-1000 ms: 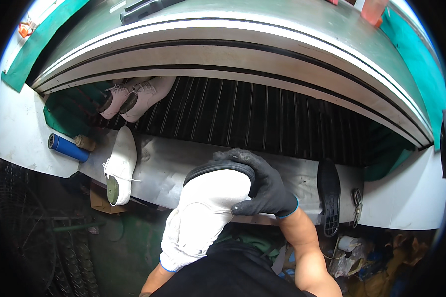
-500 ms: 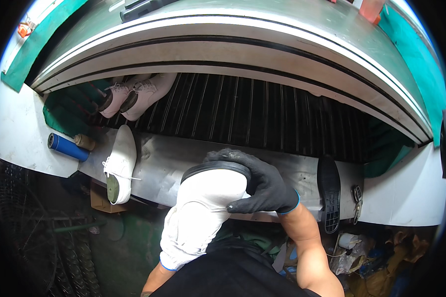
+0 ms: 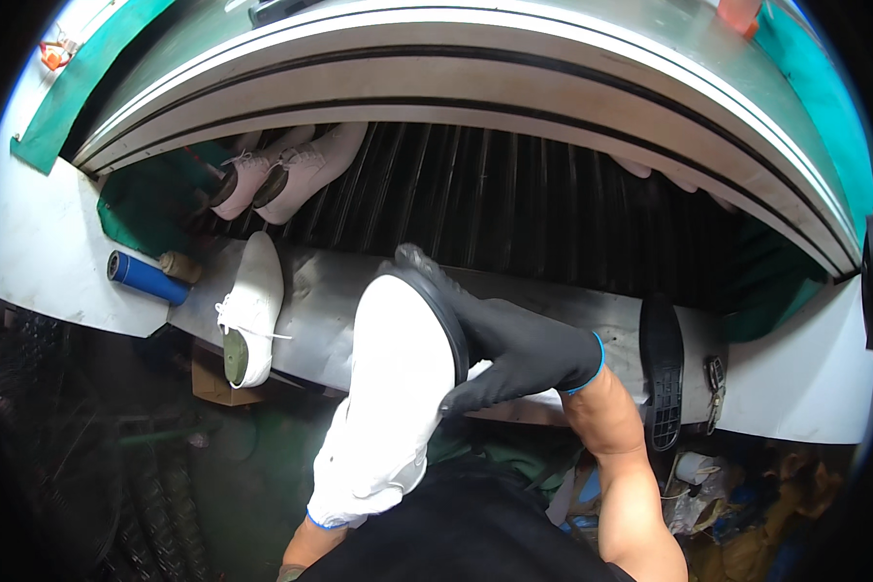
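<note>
Both my hands hold a white shoe point(image 3: 398, 354) up in front of the metal ledge, toe pointing away from me. A black sole point(image 3: 447, 315) lies along the shoe's right side and under its toe. My left hand point(image 3: 341, 485), in a white glove, grips the shoe's heel end; its fingers partly blend with the white upper. In a black glove, my right hand point(image 3: 519, 351) wraps the sole and the shoe's side, thumb near the middle of the shoe, fingers reaching up behind the toe. The sole's underside is hidden.
On the metal ledge point(image 3: 325, 301) lie another white shoe point(image 3: 257, 301), a loose black sole point(image 3: 662, 369), a small metal item point(image 3: 714, 393) and a blue cylinder point(image 3: 147, 278) beside a tan roll point(image 3: 179, 267). White shoes point(image 3: 310, 177) stand on the dark slatted bed point(image 3: 475, 209) beneath a low hood point(image 3: 475, 73).
The held shoe has turned, its toe now swung farther up and away from me. My right hand has shifted its hold along the sole's side. The view has moved slightly.
</note>
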